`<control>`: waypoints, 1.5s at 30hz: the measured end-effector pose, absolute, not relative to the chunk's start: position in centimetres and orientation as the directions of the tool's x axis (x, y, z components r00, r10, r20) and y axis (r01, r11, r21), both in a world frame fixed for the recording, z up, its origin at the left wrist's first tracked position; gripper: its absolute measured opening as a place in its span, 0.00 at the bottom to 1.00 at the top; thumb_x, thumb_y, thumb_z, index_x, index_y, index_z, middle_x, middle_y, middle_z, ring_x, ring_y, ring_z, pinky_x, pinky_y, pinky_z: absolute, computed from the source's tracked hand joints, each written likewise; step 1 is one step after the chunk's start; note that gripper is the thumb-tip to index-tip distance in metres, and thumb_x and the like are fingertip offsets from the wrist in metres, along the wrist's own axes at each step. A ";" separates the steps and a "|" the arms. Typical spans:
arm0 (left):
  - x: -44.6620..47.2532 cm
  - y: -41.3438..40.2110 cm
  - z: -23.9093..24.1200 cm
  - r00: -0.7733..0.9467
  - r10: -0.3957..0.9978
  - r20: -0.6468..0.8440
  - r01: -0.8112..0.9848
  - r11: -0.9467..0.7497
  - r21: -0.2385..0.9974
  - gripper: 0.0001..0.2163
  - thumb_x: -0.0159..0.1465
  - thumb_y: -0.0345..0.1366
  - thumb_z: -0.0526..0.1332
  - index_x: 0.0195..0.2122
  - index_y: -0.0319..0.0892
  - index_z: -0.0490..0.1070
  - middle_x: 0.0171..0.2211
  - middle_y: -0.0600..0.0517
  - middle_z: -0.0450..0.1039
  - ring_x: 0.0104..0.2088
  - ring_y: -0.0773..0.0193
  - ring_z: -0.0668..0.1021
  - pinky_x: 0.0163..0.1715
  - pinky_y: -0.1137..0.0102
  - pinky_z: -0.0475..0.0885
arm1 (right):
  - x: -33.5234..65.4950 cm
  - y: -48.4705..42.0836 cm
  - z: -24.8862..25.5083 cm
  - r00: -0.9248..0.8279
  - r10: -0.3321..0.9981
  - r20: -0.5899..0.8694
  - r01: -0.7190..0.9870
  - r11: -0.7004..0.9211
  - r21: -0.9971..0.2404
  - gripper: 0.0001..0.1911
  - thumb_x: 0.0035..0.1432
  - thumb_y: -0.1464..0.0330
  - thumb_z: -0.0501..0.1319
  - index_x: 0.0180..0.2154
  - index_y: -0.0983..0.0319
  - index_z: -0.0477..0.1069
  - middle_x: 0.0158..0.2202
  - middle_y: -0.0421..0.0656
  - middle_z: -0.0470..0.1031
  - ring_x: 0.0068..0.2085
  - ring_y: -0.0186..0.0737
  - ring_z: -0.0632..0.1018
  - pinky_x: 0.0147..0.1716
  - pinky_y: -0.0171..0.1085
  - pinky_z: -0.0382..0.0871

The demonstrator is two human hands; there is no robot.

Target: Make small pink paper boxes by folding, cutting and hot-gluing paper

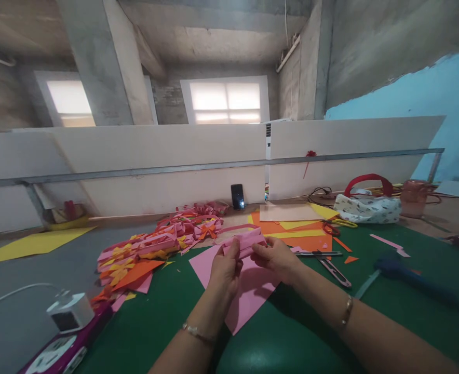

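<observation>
My left hand (225, 270) and my right hand (278, 258) both pinch a folded pink paper piece (248, 242) held just above a flat pink sheet (248, 291) on the green mat (307, 332). The left fingers close on the piece's left end, the right fingers on its right side. A bracelet sits on each wrist.
A heap of pink, orange and yellow folded paper pieces (155, 246) lies to the left. Orange and yellow sheets (292, 228), a utility knife (333, 267), scissors (340, 224), a patterned bag (369, 205), a phone (237, 196) against the white partition and a power strip (64, 345) surround the mat.
</observation>
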State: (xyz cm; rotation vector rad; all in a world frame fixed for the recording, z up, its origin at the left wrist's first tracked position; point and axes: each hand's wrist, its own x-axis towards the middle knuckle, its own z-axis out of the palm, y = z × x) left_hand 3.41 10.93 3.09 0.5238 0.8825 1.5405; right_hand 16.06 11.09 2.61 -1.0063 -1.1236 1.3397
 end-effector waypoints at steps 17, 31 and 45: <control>3.4 10.1 3.4 -0.210 0.977 -0.030 -0.443 -0.068 0.894 0.16 0.43 0.39 0.69 0.32 0.40 0.71 0.22 0.58 0.68 0.20 0.75 0.67 0.22 0.77 0.59 | 16.7 11.3 2.6 -0.188 0.981 0.042 -0.258 -0.008 -0.966 0.19 0.32 0.66 0.73 0.29 0.65 0.72 0.24 0.39 0.72 0.25 0.31 0.73 0.31 0.35 0.69; 3.5 10.2 3.2 -0.118 0.991 -0.056 -0.400 0.004 0.916 0.18 0.45 0.42 0.68 0.36 0.44 0.69 0.30 0.55 0.71 0.28 0.71 0.70 0.26 0.76 0.61 | 16.5 10.7 2.8 -0.234 0.962 0.141 -0.235 0.084 -0.968 0.27 0.43 0.52 0.65 0.42 0.60 0.65 0.40 0.43 0.71 0.41 0.40 0.72 0.43 0.42 0.64; 1.9 11.2 4.2 0.097 0.994 -0.047 -0.596 0.096 0.797 0.11 0.54 0.41 0.64 0.31 0.40 0.65 0.24 0.58 0.66 0.19 0.77 0.66 0.14 0.81 0.58 | 17.4 10.7 4.5 -0.290 0.934 0.210 -0.433 0.067 -0.899 0.14 0.49 0.57 0.63 0.32 0.62 0.71 0.31 0.41 0.70 0.32 0.33 0.70 0.32 0.34 0.67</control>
